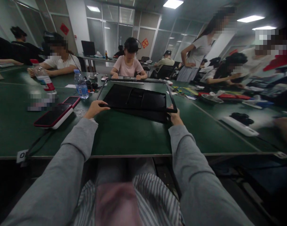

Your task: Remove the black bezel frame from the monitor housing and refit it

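Note:
My left hand (94, 109) grips the near left corner of a thin black rectangular frame (172, 100), thumb along its near edge. At the near right corner, my right hand (175, 116) is closed round the same frame, its fingers partly hidden behind the corner. Both hands hold the frame tilted above the green table. Inside its outline shows a dark black panel (153, 99) with creases or thin straps across its middle. More black material reaches below the near edge toward my right hand. Whether the panel is joined to the frame I cannot tell.
The green table (131, 138) bears phones in red cases (52, 115) on a white box, a water bottle (81, 84) and a larger bottle (45, 80) at left. On the right lie a white power strip (239, 126) and colourful packets (188, 91). A person (129, 64) sits opposite.

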A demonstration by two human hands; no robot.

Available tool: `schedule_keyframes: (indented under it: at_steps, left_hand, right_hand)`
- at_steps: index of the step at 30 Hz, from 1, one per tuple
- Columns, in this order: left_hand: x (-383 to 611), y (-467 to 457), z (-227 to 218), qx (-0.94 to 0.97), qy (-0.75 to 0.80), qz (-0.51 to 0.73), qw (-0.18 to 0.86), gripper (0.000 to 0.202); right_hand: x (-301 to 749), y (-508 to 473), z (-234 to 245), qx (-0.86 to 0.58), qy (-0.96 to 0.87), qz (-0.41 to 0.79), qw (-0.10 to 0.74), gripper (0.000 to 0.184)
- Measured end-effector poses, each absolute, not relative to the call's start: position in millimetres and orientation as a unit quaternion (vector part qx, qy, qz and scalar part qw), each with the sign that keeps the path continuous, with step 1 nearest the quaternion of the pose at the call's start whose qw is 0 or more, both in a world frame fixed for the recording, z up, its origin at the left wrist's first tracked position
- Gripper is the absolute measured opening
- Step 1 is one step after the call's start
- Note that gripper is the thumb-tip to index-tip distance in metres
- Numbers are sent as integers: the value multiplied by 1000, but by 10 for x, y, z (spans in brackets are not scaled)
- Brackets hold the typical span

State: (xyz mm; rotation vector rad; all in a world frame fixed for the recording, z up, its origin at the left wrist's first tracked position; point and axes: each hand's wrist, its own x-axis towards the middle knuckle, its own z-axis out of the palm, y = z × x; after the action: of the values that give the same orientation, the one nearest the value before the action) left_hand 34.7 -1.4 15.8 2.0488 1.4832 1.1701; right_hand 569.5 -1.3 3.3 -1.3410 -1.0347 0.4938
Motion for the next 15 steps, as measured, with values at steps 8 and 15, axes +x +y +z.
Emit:
schedule_keyframes:
  at_steps: [8, 15]
  left_hand:
    - [337, 52, 94, 746, 556, 345, 120, 42]
    - [431, 77, -15, 745, 577, 326, 81, 32]
  right_hand:
    - [5762, 52, 4, -540, -525, 299, 586, 46]
    - [5640, 158, -257, -632, -573, 77, 517, 65]
